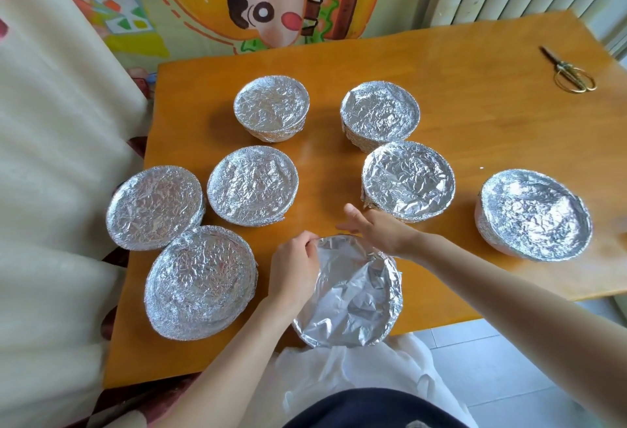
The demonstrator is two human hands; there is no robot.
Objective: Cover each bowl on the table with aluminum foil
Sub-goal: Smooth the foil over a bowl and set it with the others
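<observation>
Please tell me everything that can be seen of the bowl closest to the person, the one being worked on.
The nearest bowl is round and wholly hidden under silver aluminum foil, so its own material cannot be told. The foil sags in the middle with broad creases and is folded down over the rim. The bowl stands at the near edge of the wooden table. The left hand pinches the foil at the far-left rim; the right hand, fingers straight, lies over the far rim.

Near edge: we find the round bowl draped in silver foil [353,295] on the orange wooden desk [339,64].
Beside and behind it: seven round foil-covered bowls [252,185], four left, three right.
Far right corner: gold metal scissors [573,74], well apart.
</observation>
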